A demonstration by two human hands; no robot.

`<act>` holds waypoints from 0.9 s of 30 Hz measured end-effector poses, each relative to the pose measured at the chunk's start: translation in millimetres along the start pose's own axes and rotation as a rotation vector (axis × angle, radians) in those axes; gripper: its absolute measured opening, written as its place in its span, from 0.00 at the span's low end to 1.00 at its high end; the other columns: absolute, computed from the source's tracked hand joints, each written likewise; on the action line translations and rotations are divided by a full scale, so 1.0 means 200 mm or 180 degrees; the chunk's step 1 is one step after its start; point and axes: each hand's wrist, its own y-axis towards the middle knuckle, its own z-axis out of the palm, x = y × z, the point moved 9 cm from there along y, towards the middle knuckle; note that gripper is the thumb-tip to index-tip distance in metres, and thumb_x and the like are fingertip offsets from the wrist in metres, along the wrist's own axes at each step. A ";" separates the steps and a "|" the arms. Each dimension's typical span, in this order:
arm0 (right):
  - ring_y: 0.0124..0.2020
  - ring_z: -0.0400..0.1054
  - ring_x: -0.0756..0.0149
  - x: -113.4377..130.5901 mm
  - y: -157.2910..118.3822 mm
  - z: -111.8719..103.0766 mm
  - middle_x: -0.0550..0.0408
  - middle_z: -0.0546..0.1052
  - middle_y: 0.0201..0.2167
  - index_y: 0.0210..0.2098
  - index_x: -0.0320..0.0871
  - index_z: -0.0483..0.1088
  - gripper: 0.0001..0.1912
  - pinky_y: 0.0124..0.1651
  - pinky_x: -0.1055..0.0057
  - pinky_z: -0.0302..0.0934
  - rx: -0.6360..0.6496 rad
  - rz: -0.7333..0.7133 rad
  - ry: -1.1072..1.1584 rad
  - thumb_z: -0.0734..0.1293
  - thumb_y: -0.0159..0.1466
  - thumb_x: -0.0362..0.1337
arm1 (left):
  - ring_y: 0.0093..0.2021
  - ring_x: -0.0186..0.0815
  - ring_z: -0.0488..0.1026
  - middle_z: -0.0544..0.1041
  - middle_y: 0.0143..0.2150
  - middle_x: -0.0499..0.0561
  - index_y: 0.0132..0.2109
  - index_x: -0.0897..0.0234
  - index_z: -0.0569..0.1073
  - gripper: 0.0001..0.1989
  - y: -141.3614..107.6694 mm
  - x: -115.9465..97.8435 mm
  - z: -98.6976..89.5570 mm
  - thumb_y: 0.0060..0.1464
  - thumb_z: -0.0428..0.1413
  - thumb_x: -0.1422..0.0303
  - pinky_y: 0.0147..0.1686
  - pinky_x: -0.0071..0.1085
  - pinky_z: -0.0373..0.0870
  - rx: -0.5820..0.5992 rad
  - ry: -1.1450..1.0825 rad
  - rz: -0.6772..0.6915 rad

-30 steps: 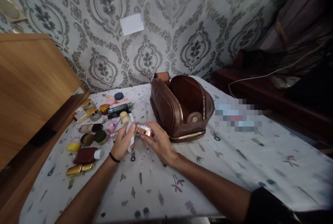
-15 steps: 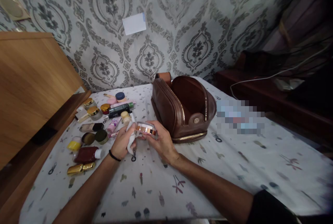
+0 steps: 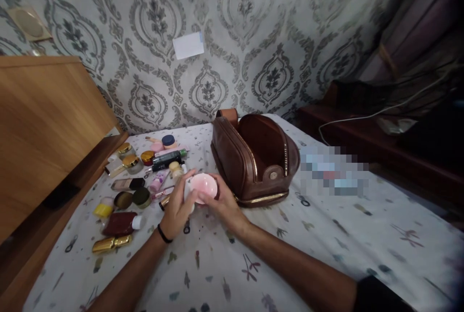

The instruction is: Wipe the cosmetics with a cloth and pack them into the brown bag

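Between my hands is a round cosmetic container (image 3: 207, 184), its glossy pink face tilted up toward me. My right hand (image 3: 228, 210) is closed around its right side. My left hand (image 3: 179, 205), with a black band at the wrist, presses a white wipe (image 3: 187, 189) against the container's left edge, its thumb across the lower rim. Most of the wipe is hidden by my fingers. Just behind my right hand stands a brown leather toiletry bag (image 3: 232, 157), unzipped, its top gaping. A gold-coloured tube (image 3: 164, 202) lies beside my left hand.
Left of my hands lie several cosmetics: a dark red bottle (image 3: 118, 223), a gold tube (image 3: 111, 243), a foundation bottle (image 3: 127, 184), dark jars (image 3: 141, 198) and gold-lidded jars (image 3: 131, 162). A wooden cabinet (image 3: 47, 128) borders the left; a blurred patch (image 3: 331, 171) lies right of the bag.
The container has turned in my hands: its clear side with a copper band faced me before, and now its pink round face does. The view has tipped slightly upward.
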 end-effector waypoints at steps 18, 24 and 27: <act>0.35 0.69 0.66 -0.02 -0.11 0.20 0.60 0.74 0.33 0.45 0.46 0.70 0.34 0.38 0.71 0.63 0.0670 0.0876 0.0829 0.80 0.42 0.48 | 0.48 0.46 0.75 0.80 0.44 0.56 0.45 0.63 0.77 0.25 -0.07 0.10 -0.08 0.61 0.45 0.49 0.48 0.37 0.71 -0.0674 -0.0366 -0.0294; 0.31 0.68 0.69 0.03 -0.12 0.15 0.64 0.72 0.32 0.50 0.50 0.58 0.45 0.34 0.72 0.64 0.0645 0.0754 0.0064 0.81 0.37 0.39 | 0.49 0.46 0.75 0.79 0.45 0.54 0.43 0.61 0.75 0.25 -0.04 0.12 -0.14 0.56 0.50 0.44 0.46 0.36 0.73 -0.0822 -0.0285 -0.0452; 0.31 0.68 0.69 0.32 -0.10 0.09 0.63 0.71 0.32 0.47 0.49 0.58 0.37 0.33 0.72 0.65 0.0684 0.0333 0.0061 0.79 0.44 0.41 | 0.48 0.46 0.75 0.80 0.42 0.52 0.43 0.60 0.75 0.25 -0.04 0.16 -0.19 0.57 0.49 0.45 0.45 0.37 0.74 -0.1126 -0.0178 -0.0696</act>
